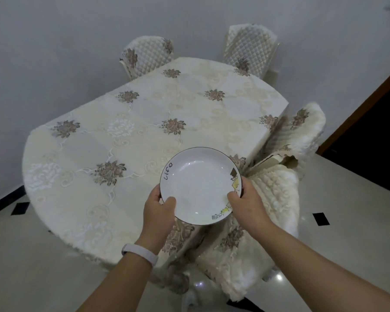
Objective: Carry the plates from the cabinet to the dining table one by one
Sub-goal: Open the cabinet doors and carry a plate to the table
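A white plate (pixel 198 183) with a dark rim, the word "life" and a small yellow cartoon print is held level over the near right corner of the dining table (pixel 131 136). My left hand (pixel 159 212) grips its near left rim, thumb on top. My right hand (pixel 245 199) grips the near right rim, thumb lying on the printed edge. The table wears a cream cloth with brown embroidered flowers. No cabinet is in view.
Two quilted chairs stand at the far side, one (pixel 149 55) on the left and one (pixel 248 48) on the right. A third chair (pixel 275 188) with a cream cover sits at the right, close under the plate. The pale tiled floor (pixel 32 266) has dark diamond insets. A dark doorway (pixel 374 136) is on the right.
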Demonstrator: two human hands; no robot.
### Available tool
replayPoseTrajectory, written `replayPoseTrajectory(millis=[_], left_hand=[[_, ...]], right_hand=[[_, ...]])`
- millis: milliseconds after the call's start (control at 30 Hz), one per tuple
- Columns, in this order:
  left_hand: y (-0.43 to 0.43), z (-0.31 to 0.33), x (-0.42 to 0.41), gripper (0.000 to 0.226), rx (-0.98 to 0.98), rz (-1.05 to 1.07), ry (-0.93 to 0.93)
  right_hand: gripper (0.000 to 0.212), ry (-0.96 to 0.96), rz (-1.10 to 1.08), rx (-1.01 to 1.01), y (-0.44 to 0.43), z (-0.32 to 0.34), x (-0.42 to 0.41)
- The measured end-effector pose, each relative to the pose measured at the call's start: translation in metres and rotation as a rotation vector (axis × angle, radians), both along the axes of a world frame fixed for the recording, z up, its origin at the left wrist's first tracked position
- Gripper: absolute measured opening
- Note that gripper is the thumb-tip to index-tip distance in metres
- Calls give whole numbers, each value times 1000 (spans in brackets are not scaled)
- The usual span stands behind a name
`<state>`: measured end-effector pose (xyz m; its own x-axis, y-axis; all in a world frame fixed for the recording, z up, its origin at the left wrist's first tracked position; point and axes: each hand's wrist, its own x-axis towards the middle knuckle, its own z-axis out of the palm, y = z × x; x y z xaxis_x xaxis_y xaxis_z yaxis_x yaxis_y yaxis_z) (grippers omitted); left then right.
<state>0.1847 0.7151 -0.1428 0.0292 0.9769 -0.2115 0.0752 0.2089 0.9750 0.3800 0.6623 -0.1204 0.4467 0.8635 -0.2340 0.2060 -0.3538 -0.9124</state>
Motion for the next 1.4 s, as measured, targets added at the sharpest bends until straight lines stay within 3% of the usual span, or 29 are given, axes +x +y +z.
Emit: replayPoseTrajectory(millis=[300,500,900,1400], left_hand=[[56,-39,35,43,-101,138,198],[81,-85,57,46,-169,192,341],[96,-133,74,41,-258,378,388],[75,-126,67,39,-305,457,392]], right_hand=[[30,-45,202,-98,88,-49,46],[35,-116,367,-165,140,-99,74],[34,-251,545,-219,199,-157,77],[33,-268,635,-279,203,-149,86]])
